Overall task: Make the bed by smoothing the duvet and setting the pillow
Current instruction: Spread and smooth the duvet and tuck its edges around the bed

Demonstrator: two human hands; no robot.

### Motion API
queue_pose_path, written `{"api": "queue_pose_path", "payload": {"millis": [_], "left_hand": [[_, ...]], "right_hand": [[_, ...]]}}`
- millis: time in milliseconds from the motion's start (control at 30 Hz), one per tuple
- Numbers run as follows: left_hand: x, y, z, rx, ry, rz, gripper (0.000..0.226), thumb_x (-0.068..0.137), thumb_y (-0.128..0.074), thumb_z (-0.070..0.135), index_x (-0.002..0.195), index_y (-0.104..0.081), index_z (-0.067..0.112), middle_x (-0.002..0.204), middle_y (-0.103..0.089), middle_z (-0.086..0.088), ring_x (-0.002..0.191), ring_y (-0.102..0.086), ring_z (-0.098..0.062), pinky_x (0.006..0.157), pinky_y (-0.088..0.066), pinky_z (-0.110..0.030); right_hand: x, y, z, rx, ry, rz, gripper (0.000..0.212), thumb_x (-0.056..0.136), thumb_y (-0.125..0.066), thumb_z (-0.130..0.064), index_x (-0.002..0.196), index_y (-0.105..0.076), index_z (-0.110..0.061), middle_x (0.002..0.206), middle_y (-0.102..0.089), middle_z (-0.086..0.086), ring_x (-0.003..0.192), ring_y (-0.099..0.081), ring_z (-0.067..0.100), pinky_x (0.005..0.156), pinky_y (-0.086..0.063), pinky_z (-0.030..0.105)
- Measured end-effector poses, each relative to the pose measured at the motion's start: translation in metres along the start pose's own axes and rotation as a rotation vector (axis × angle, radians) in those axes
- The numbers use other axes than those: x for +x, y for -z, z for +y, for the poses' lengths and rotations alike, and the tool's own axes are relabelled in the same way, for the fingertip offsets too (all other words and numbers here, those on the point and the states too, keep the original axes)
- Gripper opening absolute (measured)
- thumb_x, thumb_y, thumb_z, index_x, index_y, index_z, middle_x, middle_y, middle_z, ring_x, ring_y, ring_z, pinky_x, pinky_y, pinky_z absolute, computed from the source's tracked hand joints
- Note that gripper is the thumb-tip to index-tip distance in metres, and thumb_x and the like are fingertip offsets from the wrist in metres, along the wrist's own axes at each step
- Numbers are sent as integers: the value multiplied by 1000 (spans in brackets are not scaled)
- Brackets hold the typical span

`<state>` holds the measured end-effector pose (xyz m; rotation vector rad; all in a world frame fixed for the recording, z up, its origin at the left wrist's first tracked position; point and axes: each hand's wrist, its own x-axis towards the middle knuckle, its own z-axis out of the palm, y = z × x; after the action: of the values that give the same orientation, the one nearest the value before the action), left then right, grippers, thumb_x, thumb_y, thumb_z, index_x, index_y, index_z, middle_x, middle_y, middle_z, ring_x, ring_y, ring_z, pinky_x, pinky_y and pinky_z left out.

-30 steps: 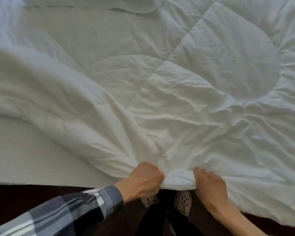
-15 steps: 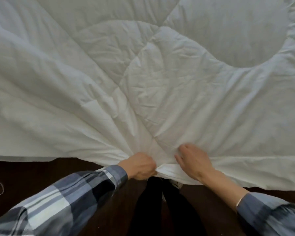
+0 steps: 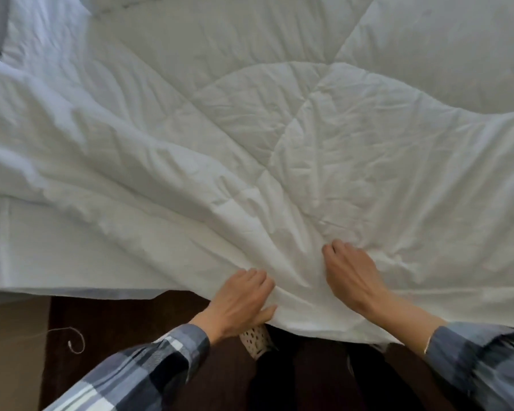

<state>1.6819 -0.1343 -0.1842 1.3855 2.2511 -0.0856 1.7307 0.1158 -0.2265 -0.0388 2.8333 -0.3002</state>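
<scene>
Duvet work is in the middle stage, as I judge it: the white quilt covers most of the bed, but many creases run out from the place where the hands are. The left hand rests on the near edge of the duvet, with the fingers rather straight and close together; the thumb lies along the hem, and I cannot tell if it pinches the cloth. The right hand lies a little further onto the bed, just beside the left one, with fingertips bent down into the fabric, so it seems to gather or press a fold; whether cloth is really gripped is not clear. Far to the left of the left hand, a strip of bare sheet is uncovered, so the duvet is not yet pulled straight there. Smoothing is left to do, and the pillow step too. A bluish shape in the corner far beyond the left hand may be a pillow, but it is cut off. The far side of the bed is out of view.
</scene>
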Motion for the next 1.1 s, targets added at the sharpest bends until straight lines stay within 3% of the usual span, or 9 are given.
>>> {"api": "queue_pose_path", "payload": {"millis": [133,233,333,433,567,667,767,933,1100], "left_hand": [[-89,-18,-111,213,163,-72,71,74,-63,68,116,-61,10,108,-63,-13,93,-62,-31,79,-53,-45],[-111,-30,-188,325,319,-131,100,57,-82,61,136,-55,6,133,-57,-25,115,-59,-44,94,-49,-59],[-93,-37,-235,276,323,-98,71,63,-85,34,125,-60,9,119,-62,-20,99,-62,-41,84,-52,-53],[-85,-35,-254,136,265,-80,35,74,-77,19,105,-61,11,98,-66,-13,82,-64,-37,66,-51,-42],[-107,-34,-262,19,232,-71,21,93,-54,25,108,-60,12,106,-69,-11,95,-65,-35,73,-45,-38],[-153,-53,-244,-33,120,-249,24,92,-48,23,102,-67,11,104,-71,-12,94,-67,-35,77,-48,-37],[-201,-86,-200,-77,12,-474,26,89,-44,16,97,-68,6,99,-70,-20,90,-67,-40,76,-50,-41],[-214,-113,-215,-218,115,-412,39,99,-40,36,118,-59,8,122,-65,-20,110,-61,-41,94,-50,-45],[-216,-104,-264,-211,69,-128,39,102,-38,39,96,-61,9,96,-71,-12,85,-67,-32,74,-53,-40]], "right_hand": [[22,-4,-99,143,140,24,30,64,-71,-3,77,-50,-17,71,-51,2,54,-50,21,46,-30,30],[48,-15,-174,200,172,-5,25,79,-66,-31,95,-56,-15,93,-58,5,81,-59,26,65,-47,34],[77,-21,-230,167,-33,-121,78,65,-65,-66,118,-53,-10,113,-55,12,99,-54,33,81,-48,45],[99,-33,-272,83,-228,-221,109,55,-69,-68,138,-38,-5,129,-43,19,112,-45,40,90,-41,53],[109,-40,-298,-132,-228,-247,61,63,-77,-16,118,-57,-1,112,-58,25,94,-58,42,77,-50,49],[80,-56,-319,-139,-79,-339,27,63,-75,-9,88,-66,-9,82,-64,14,68,-61,32,55,-47,38],[38,-82,-343,-108,26,-461,31,46,-89,-9,67,-66,-10,62,-59,10,51,-56,29,41,-45,36],[48,-63,-339,-173,33,-596,61,65,-73,-29,119,-53,-12,116,-56,12,105,-56,33,86,-43,42],[93,-36,-352,20,104,-455,26,88,-49,-33,103,-57,-13,104,-67,9,95,-65,31,74,-44,36]]}}
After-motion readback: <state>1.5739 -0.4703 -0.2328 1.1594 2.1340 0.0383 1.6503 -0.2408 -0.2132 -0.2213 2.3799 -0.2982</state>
